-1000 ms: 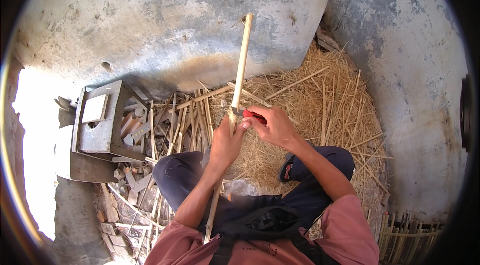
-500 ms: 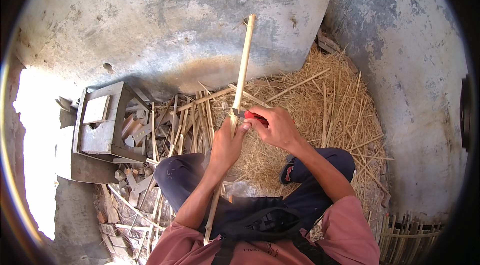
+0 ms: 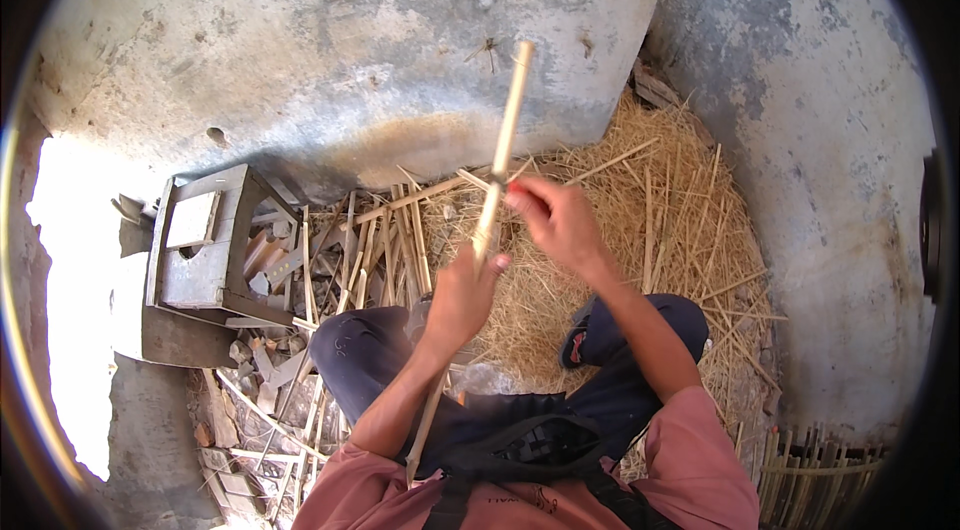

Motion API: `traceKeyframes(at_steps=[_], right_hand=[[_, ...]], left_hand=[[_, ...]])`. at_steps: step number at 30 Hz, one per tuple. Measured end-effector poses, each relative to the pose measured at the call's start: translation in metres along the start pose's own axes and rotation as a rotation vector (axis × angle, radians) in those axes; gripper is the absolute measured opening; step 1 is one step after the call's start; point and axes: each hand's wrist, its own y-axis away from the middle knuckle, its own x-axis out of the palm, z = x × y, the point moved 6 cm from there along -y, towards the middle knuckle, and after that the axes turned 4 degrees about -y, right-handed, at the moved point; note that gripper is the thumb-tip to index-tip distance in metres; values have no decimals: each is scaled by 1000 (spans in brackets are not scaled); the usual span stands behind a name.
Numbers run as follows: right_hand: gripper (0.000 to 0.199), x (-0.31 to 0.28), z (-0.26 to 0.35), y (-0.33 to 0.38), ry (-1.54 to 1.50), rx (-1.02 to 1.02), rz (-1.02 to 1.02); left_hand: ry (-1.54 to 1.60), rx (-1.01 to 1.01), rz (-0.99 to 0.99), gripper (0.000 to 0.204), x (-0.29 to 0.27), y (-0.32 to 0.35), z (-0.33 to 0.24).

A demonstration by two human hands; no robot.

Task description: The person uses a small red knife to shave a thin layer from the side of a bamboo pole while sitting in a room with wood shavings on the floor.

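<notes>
bamboo strip (image 3: pixel 508 120): long, light, stiff, likely splintery | left hand (image 3: pixel 462 295) grips middle | right hand (image 3: pixel 560 225) pinches it just above

weathered concrete walls (image 3: pixel 330 40), straw-littered floor (image 3: pixel 680 220)

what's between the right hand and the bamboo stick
Nothing visible: the right hand is already on the bamboo stick, and the left hand grips it lower down. The stick's upper length stands free before the wall.
</notes>
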Motion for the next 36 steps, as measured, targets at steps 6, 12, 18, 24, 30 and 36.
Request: traceKeyframes(at_steps=[6,12,18,24,30,36], right_hand=[[35,-29,-7,-13,6,-96,-8],[32,-28,-29,-24,52,-149,33],[27,-97,-98,-69,82,23,-179],[32,-175,-221,-62,167,349,-283],[38,-175,-194,-37,435,570,31],[44,-173,-146,-15,336,455,-88]], left_hand=[[34,94,38,42,8,7,-6],[-22,124,41,40,11,14,-5],[-34,88,210,41,33,34,5],[-8,270,269,48,49,51,-7],[-14,140,237,45,38,34,5],[73,110,296,45,41,25,7]])
